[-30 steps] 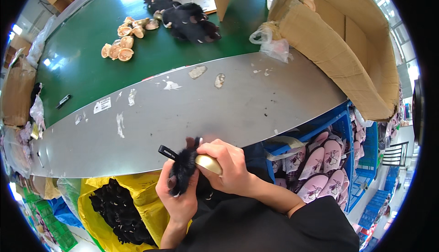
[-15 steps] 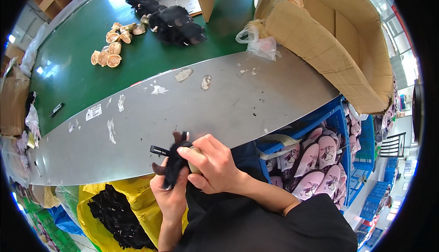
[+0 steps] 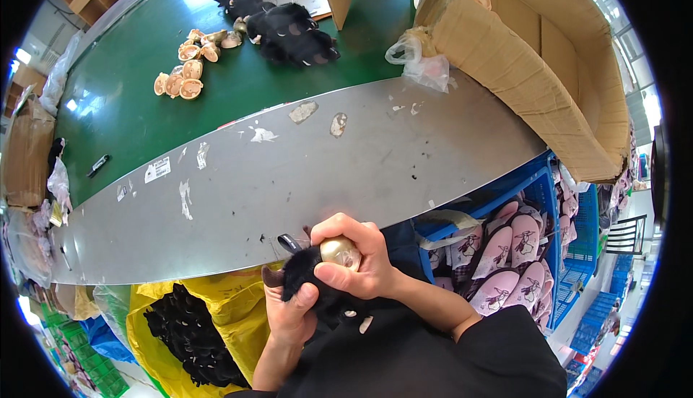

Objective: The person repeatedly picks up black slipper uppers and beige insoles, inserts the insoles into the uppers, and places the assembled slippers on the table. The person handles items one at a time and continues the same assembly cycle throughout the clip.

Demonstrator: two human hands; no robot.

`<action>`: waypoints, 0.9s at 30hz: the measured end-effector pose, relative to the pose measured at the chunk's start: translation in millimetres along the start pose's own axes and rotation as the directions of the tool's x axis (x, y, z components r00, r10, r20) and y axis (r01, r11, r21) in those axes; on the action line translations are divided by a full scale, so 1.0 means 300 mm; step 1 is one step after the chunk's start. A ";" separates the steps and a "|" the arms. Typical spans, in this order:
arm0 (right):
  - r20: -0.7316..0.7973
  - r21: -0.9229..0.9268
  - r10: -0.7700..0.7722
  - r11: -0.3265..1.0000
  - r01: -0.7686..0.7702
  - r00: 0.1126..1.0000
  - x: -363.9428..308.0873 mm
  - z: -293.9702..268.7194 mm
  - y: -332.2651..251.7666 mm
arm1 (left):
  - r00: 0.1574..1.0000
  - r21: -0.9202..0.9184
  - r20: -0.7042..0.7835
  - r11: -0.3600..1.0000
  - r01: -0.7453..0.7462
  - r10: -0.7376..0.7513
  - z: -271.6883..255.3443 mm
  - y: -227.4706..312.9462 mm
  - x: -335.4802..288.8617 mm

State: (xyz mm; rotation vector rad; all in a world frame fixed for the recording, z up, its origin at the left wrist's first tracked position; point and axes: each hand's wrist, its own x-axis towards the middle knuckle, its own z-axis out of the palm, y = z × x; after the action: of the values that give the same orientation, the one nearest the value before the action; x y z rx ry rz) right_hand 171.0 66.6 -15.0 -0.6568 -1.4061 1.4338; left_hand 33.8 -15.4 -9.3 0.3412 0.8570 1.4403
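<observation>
Clock taken from the black plush piece (image 3: 300, 268), 12 pointing away from the wearer. Plush piece held between both hands, at the near edge of the metal strip (image 3: 325, 174). Left hand (image 3: 289, 318) at 6, gripping the plush from below, thumb pressed on its near side; the fingers under it are mostly hidden. Right hand (image 3: 369, 257) at 3, curled round a rounded gold piece (image 3: 336, 251), index finger over the top, thumb across the near side. Gold piece at 2, set against the plush; whether the two are joined, cannot tell. Brown ear (image 3: 273, 277) sticks out at 9; dark tag loop (image 3: 291, 243) near 12. Open yellow bag (image 3: 245, 318) at 8, with black plush pieces (image 3: 191, 336) inside. Blue crate (image 3: 538, 181) at 3, loaded with pink slippers (image 3: 498, 257). On the green tabletop (image 3: 144, 123): shell-like pieces (image 3: 190, 69) at 11, black plush heap (image 3: 292, 33) at 12, marker (image 3: 98, 165) at 10. Large cardboard box (image 3: 520, 73) between 1 and 2.
</observation>
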 end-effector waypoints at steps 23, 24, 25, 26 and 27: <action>-0.065 -0.179 -0.121 0.978 0.108 0.991 -0.008 -0.022 0.051 | 0.994 0.212 -0.072 0.975 -0.068 0.085 0.031 0.035 0.045; -0.058 -0.269 -0.185 0.949 0.163 0.981 -0.007 -0.029 0.064 | 0.994 0.199 -0.071 0.978 -0.065 0.080 0.028 0.031 0.045; -0.048 -0.318 -0.221 0.928 0.195 0.974 -0.005 -0.034 0.065 | 0.996 0.187 -0.064 0.981 -0.051 0.064 0.021 0.029 0.044; -0.037 -0.366 -0.257 0.903 0.226 0.966 -0.005 -0.042 0.064 | 0.997 0.174 -0.055 0.984 -0.038 0.048 0.015 0.027 0.044; -0.023 -0.412 -0.291 0.874 0.256 0.956 -0.001 -0.047 0.063 | 0.998 0.162 -0.047 0.987 -0.025 0.033 0.012 0.026 0.043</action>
State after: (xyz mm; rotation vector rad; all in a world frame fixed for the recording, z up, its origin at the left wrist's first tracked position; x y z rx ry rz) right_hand 178.6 75.0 -35.5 -0.7320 -1.6727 0.8853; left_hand 29.4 -0.8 -5.5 0.4423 1.0156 1.4147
